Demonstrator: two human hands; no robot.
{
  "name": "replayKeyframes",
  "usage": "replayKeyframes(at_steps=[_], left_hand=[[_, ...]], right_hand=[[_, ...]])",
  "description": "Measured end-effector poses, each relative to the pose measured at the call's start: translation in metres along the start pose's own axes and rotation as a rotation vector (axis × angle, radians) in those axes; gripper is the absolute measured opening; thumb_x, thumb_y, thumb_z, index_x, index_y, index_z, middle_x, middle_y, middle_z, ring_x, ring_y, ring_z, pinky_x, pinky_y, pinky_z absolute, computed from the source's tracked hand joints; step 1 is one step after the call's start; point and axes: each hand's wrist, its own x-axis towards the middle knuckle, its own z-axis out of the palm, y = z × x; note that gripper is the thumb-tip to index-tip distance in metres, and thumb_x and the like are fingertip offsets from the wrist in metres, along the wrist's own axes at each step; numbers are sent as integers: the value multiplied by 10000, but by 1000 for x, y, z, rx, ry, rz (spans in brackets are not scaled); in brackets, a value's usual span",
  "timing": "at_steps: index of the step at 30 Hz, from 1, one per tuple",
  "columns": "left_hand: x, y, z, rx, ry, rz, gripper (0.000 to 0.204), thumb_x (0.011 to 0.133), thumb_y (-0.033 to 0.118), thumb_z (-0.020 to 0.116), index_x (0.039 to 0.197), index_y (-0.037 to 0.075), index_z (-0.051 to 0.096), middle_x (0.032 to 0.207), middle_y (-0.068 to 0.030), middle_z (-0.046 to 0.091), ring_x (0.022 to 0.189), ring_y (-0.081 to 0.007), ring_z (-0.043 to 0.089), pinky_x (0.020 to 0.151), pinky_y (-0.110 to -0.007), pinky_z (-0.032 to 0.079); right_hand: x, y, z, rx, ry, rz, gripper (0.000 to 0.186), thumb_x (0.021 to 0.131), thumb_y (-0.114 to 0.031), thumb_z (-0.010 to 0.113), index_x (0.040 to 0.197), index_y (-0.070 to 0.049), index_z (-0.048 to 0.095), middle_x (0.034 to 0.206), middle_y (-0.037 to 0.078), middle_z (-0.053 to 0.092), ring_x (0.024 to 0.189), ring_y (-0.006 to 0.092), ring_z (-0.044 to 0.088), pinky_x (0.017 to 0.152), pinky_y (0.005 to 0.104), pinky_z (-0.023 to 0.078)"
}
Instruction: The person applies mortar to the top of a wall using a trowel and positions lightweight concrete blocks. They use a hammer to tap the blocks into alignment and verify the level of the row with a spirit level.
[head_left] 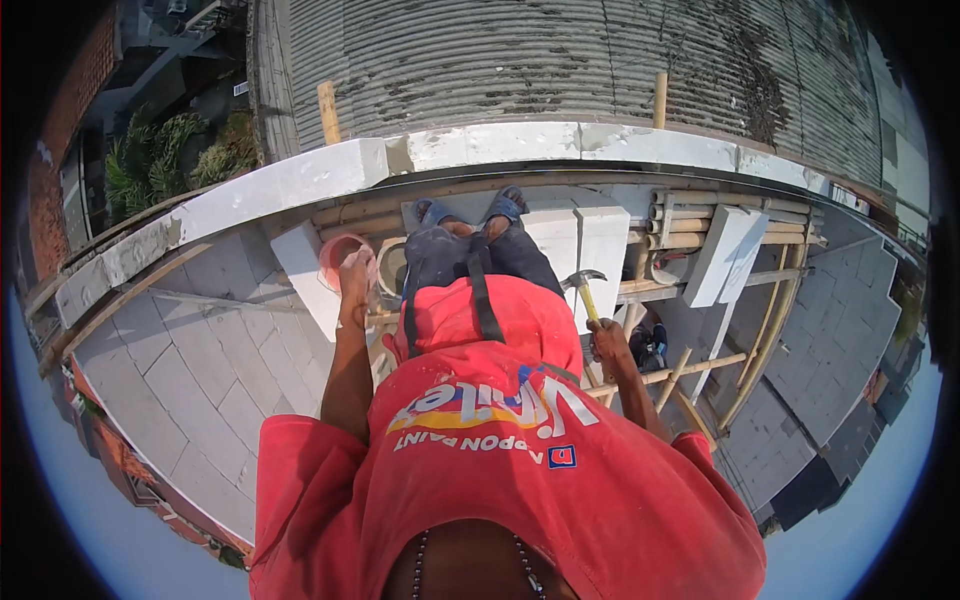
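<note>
My right hand point(607, 342) is wrapped round the yellow handle of a claw hammer point(587, 299), its metal head pointing away from me. At the left, my left hand point(355, 272) is at the near rim of a pink bucket point(331, 260), with its fingers closed there. The hand hides part of the rim, and what the bucket holds cannot be made out. A white block point(303, 262) lies under and beside the bucket. Between my hands, two white blocks point(552, 238) lie side by side, to the right of my sandalled feet.
A curved course of white blocks point(480, 145) runs across in front of my feet, with a corrugated roof point(560, 60) beyond. Bamboo poles point(365, 210) form the scaffold. Another white block point(727, 255) leans at the right. A person's dark shoe point(653, 345) shows below, near a gap.
</note>
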Motion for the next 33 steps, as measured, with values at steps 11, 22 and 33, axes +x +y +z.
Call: replayKeyframes(at_steps=[11,22,33], left_hand=[[-40,41,121,791,-299,-94,421,1003,344,566,1230,-5,629,1121,-119,681,1025,-216,619,927,-337,454],[-22,80,186,1988,-905,109,808,1005,527,489,1526,-57,290,1481,-359,409,1417,-433,393,1161,-428,335],[42,81,177,2194,-1258,355,764,972,439,565,1454,-111,348,1242,-437,550,1222,-542,535,1032,-540,450]], right_hand=[[-3,2,-17,396,-55,76,315,1000,-334,579,944,-25,558,611,-9,464,415,108,464,378,282,433],[-48,66,152,1152,88,265,317,871,-281,767,859,-86,518,574,-24,466,384,99,440,349,294,390],[-62,70,265,1190,276,383,282,885,-240,733,833,13,620,626,57,531,427,191,549,368,367,398]])
